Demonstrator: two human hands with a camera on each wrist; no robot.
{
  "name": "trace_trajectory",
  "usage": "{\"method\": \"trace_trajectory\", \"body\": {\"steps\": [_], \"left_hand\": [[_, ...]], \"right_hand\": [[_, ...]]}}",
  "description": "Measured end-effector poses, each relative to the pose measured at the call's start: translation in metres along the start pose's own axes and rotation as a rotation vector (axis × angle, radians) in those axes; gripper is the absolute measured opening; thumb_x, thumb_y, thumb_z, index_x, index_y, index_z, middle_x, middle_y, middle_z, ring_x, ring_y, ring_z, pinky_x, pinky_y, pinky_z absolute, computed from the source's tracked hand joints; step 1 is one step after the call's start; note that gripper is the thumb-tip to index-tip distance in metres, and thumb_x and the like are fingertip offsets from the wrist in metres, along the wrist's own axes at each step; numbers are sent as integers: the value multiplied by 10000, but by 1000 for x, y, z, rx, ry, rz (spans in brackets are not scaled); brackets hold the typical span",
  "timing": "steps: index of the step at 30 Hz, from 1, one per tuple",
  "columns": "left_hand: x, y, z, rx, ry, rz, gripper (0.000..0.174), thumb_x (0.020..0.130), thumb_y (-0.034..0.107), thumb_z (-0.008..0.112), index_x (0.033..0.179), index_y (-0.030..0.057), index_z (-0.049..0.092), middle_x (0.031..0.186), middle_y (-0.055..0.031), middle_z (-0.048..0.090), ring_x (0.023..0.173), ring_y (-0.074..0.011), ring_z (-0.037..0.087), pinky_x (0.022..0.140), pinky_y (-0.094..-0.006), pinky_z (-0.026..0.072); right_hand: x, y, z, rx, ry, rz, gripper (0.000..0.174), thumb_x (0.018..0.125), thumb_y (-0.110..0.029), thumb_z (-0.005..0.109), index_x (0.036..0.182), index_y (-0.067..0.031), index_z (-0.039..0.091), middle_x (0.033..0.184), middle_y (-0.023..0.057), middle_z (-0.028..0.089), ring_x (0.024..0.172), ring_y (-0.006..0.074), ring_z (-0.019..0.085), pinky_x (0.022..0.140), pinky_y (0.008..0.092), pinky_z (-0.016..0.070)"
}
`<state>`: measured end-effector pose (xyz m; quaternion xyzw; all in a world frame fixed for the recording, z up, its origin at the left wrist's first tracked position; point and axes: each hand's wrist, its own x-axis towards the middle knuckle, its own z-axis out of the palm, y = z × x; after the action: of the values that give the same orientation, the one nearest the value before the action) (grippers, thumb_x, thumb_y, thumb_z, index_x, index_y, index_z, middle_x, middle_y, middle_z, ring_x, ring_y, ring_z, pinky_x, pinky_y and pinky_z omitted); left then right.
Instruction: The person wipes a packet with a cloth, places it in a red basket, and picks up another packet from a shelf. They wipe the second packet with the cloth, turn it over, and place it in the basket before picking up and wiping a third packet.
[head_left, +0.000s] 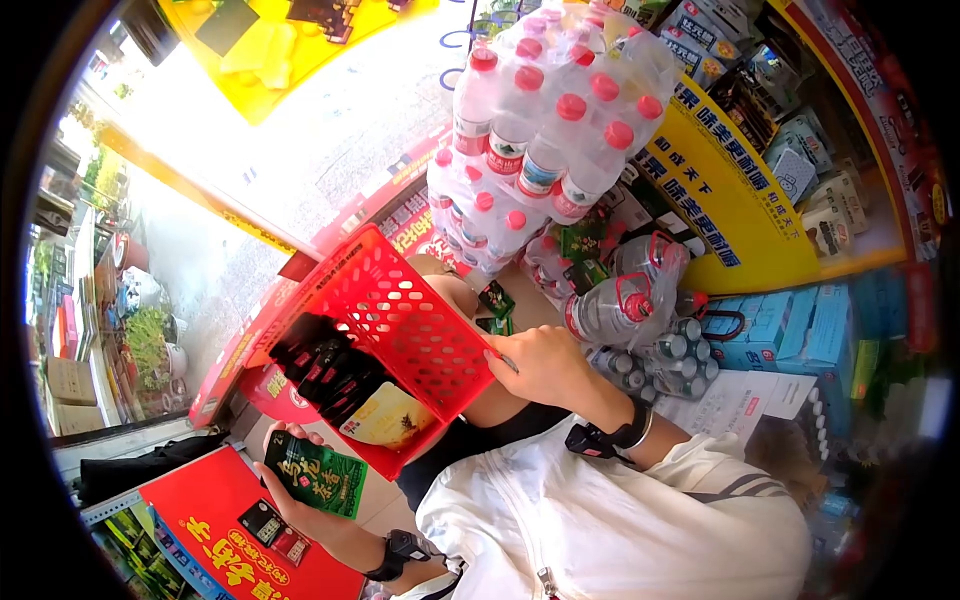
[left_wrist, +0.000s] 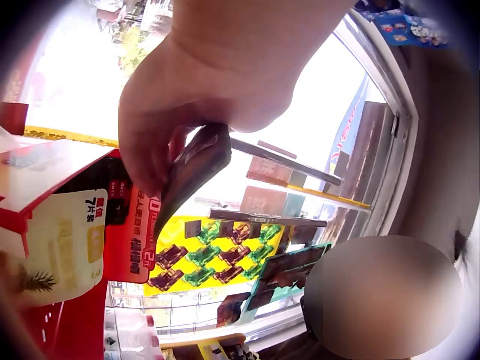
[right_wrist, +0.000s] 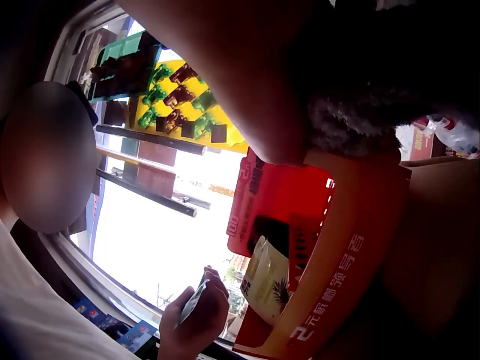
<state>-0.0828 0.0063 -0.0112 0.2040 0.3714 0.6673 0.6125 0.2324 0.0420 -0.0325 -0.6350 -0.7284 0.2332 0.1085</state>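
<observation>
My left hand [head_left: 308, 522] holds a flat green packet [head_left: 325, 478] with pale Chinese lettering, beside the lower left of a red plastic basket [head_left: 400, 305]. In the left wrist view the thumb and fingers pinch this packet [left_wrist: 193, 176], seen nearly edge-on. My right hand [head_left: 548, 372] grips the basket's right rim, and the basket is tilted over my lap. Inside it several black packets [head_left: 315, 360] stand in a row next to a cream-yellow packet [head_left: 385, 412]. The right wrist view shows the basket's lettered side [right_wrist: 330, 300] close up.
Shrink-wrapped water bottles [head_left: 540, 130] with red caps are stacked ahead. Larger bottles [head_left: 610, 305] and blue cartons [head_left: 755, 325] stand at the right. Small green packets [head_left: 495, 298] lie beyond the basket. A red printed box [head_left: 235, 520] is at lower left, near a glass window.
</observation>
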Motion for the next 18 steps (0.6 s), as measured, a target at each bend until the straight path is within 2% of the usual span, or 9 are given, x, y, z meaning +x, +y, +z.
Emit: {"method": "trace_trajectory", "body": {"steps": [5,8,10,12,14,16,18], "left_hand": [[-3,11,-6,-36,55,81,460,1029,373,422,1264,-21,447,1064,-109,522,954,-203,543,799,-277,496],[-3,14,-12,-78,66,100,462,1029,370,426,1279,-18,447,1082,-107,532,966,-197,551,813,-273,496],[-2,12,-20,-33,73,118,468,1031,362,424,1302,-18,443,1118,-113,553,985,-205,572,812,-278,503],[-4,10,-16,-13,108,130,453,1032,354,423,1278,-21,490,1099,-114,597,951,-193,604,795,-272,508],[-6,10,-3,63,234,68,474,1043,378,364,1191,-51,499,1020,-137,559,923,-237,550,857,-323,457],[-6,10,5,72,287,60,473,1042,378,362,1186,-49,504,1016,-141,562,921,-239,557,858,-330,455],[-4,6,4,38,209,62,470,1039,378,367,1184,-46,508,1012,-142,567,912,-242,564,855,-338,455]], "right_hand": [[3,12,-17,58,93,-110,189,882,-209,583,890,-52,688,679,201,627,622,366,630,574,452,504],[0,18,-59,42,133,-116,184,879,-190,593,904,-30,679,689,216,615,626,367,627,568,434,493],[-5,15,-107,114,133,-88,218,889,-212,574,813,-28,664,666,231,590,612,392,598,568,437,474],[-14,9,-158,135,146,40,231,896,-209,584,892,4,672,627,224,567,543,321,596,541,380,443],[-20,17,-199,90,219,116,268,902,-216,599,940,42,662,600,169,581,515,191,583,532,337,419],[-21,22,-238,63,328,154,307,913,-227,599,923,74,657,637,112,631,570,107,584,550,309,430],[-15,40,-269,218,370,212,309,946,-233,582,894,57,676,703,71,669,554,130,614,542,286,471]]}}
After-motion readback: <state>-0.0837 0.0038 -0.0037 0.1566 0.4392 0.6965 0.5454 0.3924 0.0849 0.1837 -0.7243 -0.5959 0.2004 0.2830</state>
